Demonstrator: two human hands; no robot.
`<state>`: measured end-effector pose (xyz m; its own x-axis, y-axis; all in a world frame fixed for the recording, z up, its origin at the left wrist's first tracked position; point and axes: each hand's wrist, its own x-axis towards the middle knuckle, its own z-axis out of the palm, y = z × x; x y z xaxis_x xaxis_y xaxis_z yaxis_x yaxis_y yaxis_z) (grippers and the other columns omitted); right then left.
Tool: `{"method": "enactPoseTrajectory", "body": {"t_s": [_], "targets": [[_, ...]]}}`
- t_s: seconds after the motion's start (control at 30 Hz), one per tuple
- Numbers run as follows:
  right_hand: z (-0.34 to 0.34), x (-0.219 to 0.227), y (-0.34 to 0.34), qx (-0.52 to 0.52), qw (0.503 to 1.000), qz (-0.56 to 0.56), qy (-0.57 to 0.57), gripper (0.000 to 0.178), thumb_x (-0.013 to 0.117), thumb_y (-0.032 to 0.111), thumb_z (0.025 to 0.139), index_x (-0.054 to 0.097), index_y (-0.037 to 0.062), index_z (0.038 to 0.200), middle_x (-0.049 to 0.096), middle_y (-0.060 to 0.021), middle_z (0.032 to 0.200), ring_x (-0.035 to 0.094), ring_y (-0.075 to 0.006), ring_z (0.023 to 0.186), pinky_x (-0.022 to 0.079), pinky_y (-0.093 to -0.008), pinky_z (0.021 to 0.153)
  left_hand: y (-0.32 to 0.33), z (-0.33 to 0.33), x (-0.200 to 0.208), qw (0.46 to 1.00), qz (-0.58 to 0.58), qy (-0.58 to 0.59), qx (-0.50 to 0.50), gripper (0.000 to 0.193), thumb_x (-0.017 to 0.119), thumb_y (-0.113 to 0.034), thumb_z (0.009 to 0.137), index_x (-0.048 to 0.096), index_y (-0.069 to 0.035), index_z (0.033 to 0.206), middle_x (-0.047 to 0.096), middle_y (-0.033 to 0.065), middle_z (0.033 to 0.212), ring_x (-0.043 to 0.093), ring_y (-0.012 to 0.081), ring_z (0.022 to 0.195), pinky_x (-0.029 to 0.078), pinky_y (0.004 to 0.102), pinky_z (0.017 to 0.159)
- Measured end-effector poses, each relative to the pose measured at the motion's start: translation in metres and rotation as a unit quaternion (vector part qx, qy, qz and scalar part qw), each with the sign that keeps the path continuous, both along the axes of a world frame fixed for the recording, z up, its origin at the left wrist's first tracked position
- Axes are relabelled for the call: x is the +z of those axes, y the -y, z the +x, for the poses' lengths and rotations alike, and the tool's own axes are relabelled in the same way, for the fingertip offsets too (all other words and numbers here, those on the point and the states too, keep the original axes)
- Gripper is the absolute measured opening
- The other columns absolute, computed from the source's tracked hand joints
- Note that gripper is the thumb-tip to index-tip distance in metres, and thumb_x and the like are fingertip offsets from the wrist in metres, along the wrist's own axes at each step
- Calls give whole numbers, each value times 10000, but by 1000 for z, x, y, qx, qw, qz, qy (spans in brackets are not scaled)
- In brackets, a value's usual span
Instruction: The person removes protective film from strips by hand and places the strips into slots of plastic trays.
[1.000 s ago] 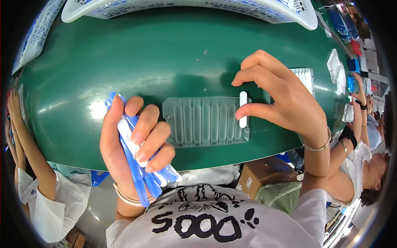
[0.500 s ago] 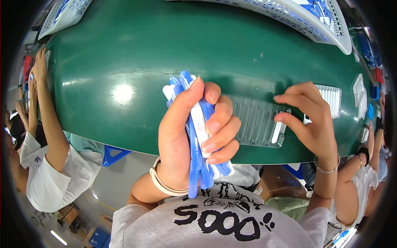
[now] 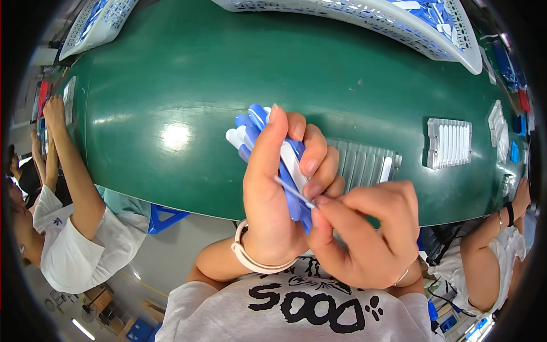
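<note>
My left hand [image 3: 268,208] is wrapped round a bundle of blue and white plastic sticks [image 3: 293,162], flat with rounded ends. Their tips stick out above the thumb and below the fingers. My right hand [image 3: 370,233] has come up against it, thumb and forefinger pinching the end of one slim pale stick [image 3: 295,191], seen nearly edge-on across the bundle. Behind both hands a clear slotted tray [image 3: 359,162] lies on the green table, partly covered by them. One white stick [image 3: 386,169] sits in its slot at the right end.
Farther right lies another clear tray [image 3: 434,145] filled with white sticks. A white perforated basket [image 3: 393,31] of blue and white pieces stands at the far side, a second basket [image 3: 111,34] at far left. Co-workers sit at the left [image 3: 74,239] and right.
My right hand has moved left from the slotted tray to the bundle and now pinches a slim stick there. My left hand has shifted slightly right.
</note>
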<state>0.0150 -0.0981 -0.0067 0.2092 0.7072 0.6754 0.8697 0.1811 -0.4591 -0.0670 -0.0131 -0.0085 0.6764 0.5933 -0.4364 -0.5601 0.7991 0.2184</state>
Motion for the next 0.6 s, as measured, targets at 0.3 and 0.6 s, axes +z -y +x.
{"method": "enactPoseTrajectory", "body": {"t_s": [0.3,0.6], "targets": [[39,26,12,-80,928,-142,-336,83,571,1,848,594,-57,903,660,-135,775,622,-164,669,508,-265,650,-17,-8,0,999,7,29,-44,280,434,-368,983,462,-109,880,396,-1,614,343,81,440,279,217,369],[82,19,15,126,959,20,253,187,636,63,695,677,54,877,633,-43,768,609,-138,669,374,-220,458,-7,-11,13,947,73,-66,-306,279,600,-293,911,539,-25,958,428,-28,579,356,34,446,248,215,396]]}}
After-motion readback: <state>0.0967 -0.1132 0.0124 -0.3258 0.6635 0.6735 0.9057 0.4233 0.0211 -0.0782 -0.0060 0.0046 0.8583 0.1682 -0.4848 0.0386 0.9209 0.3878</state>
